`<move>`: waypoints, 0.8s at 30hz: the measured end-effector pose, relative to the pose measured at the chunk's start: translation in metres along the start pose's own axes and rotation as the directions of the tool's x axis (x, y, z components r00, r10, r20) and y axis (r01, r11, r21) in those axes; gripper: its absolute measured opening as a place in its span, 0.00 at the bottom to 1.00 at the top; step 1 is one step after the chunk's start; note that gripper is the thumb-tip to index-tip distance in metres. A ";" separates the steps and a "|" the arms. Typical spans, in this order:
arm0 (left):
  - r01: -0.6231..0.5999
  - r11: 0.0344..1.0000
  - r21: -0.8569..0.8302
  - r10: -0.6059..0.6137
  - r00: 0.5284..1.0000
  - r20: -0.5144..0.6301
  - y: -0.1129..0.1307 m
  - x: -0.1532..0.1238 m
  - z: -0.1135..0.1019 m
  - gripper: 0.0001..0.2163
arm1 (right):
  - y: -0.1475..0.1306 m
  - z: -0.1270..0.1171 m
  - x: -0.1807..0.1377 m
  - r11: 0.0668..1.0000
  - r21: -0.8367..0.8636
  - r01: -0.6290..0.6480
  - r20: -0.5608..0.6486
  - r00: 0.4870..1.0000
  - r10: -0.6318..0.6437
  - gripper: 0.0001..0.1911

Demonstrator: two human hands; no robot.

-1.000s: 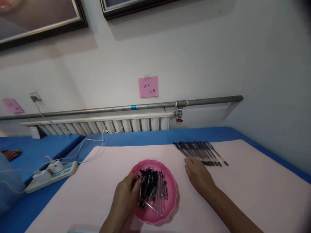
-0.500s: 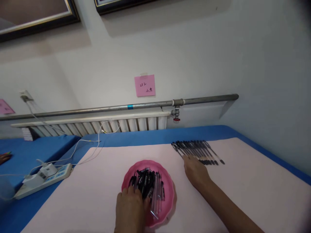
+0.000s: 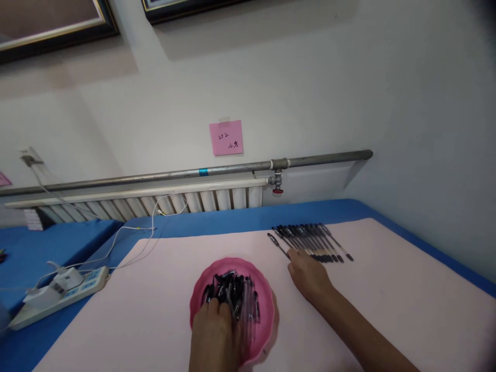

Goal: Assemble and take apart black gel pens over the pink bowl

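Observation:
My left hand (image 3: pixel 214 333) reaches into the pink scalloped dish (image 3: pixel 267 330), its fingers bent down among black pen caps (image 3: pixel 232 284) and clear pen barrels (image 3: pixel 248 315). The fingertips are hidden, so what they grip cannot be made out. My right hand (image 3: pixel 310 274) is closed on the lower end of a black capped pen (image 3: pixel 273 239). This pen lies slanted at the left end of a row of similar pens (image 3: pixel 310 235), a small gap apart from them at its cap. My right hand covers part of the row's lower ends.
A pale pink sheet (image 3: pixel 155 299) covers most of the blue-clothed table (image 3: pixel 217 219). At left lies a white power strip (image 3: pixel 89 284) with plugged-in adapters and white cables (image 3: pixel 132 258). Behind the table are a radiator (image 3: pixel 209 200) and a pipe (image 3: pixel 155 176).
The pen in my right hand now lies apart from the row, its cap end further left. My left hand has shifted slightly to the right within the dish. The camera view has moved slightly.

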State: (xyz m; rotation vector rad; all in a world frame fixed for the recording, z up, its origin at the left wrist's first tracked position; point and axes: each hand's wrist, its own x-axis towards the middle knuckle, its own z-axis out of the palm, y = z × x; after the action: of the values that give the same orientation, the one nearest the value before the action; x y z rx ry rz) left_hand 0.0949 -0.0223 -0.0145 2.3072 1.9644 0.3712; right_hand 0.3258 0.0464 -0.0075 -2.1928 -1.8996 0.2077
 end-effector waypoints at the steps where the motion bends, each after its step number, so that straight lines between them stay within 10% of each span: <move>1: 0.000 1.000 -0.014 0.000 1.000 -0.001 0.001 0.000 0.002 0.09 | 0.000 0.000 0.000 1.000 0.029 -0.008 0.005 1.000 0.008 0.12; 8: 0.065 0.854 -0.515 -0.088 0.996 -0.021 -0.005 0.008 -0.007 0.11 | -0.011 -0.015 -0.007 0.930 0.365 -0.027 0.058 0.998 0.006 0.11; 12: 0.193 0.345 -0.919 -0.249 0.962 0.109 -0.013 0.016 -0.029 0.15 | -0.037 -0.032 -0.027 0.802 0.597 -0.005 0.168 0.979 -0.118 0.12; 15: 0.243 -0.058 -0.968 -0.272 0.929 0.250 -0.017 0.020 -0.039 0.19 | -0.060 -0.040 -0.047 0.468 0.855 -0.224 0.399 0.861 -0.316 0.11; 17: 0.257 -0.193 -0.947 -0.195 0.936 0.294 -0.018 0.021 -0.040 0.18 | -0.073 -0.040 -0.059 0.428 0.855 -0.294 0.477 0.769 -0.425 0.10; 20: 0.279 -0.234 -0.931 -0.097 0.947 0.308 -0.019 0.020 -0.037 0.16 | -0.086 -0.037 -0.071 0.514 0.816 -0.265 0.539 0.672 -0.509 0.07; 24: 0.242 -0.147 -0.959 -0.158 0.951 0.264 -0.027 0.021 -0.039 0.17 | -0.086 -0.037 -0.075 0.565 0.811 -0.154 0.509 0.662 -0.550 0.03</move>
State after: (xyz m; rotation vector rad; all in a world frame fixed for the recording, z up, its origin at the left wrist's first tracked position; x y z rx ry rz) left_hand 0.0628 -0.0006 0.0196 0.8368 1.0186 1.2107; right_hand 0.2422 -0.0194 0.0481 -1.2209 -1.7526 1.7669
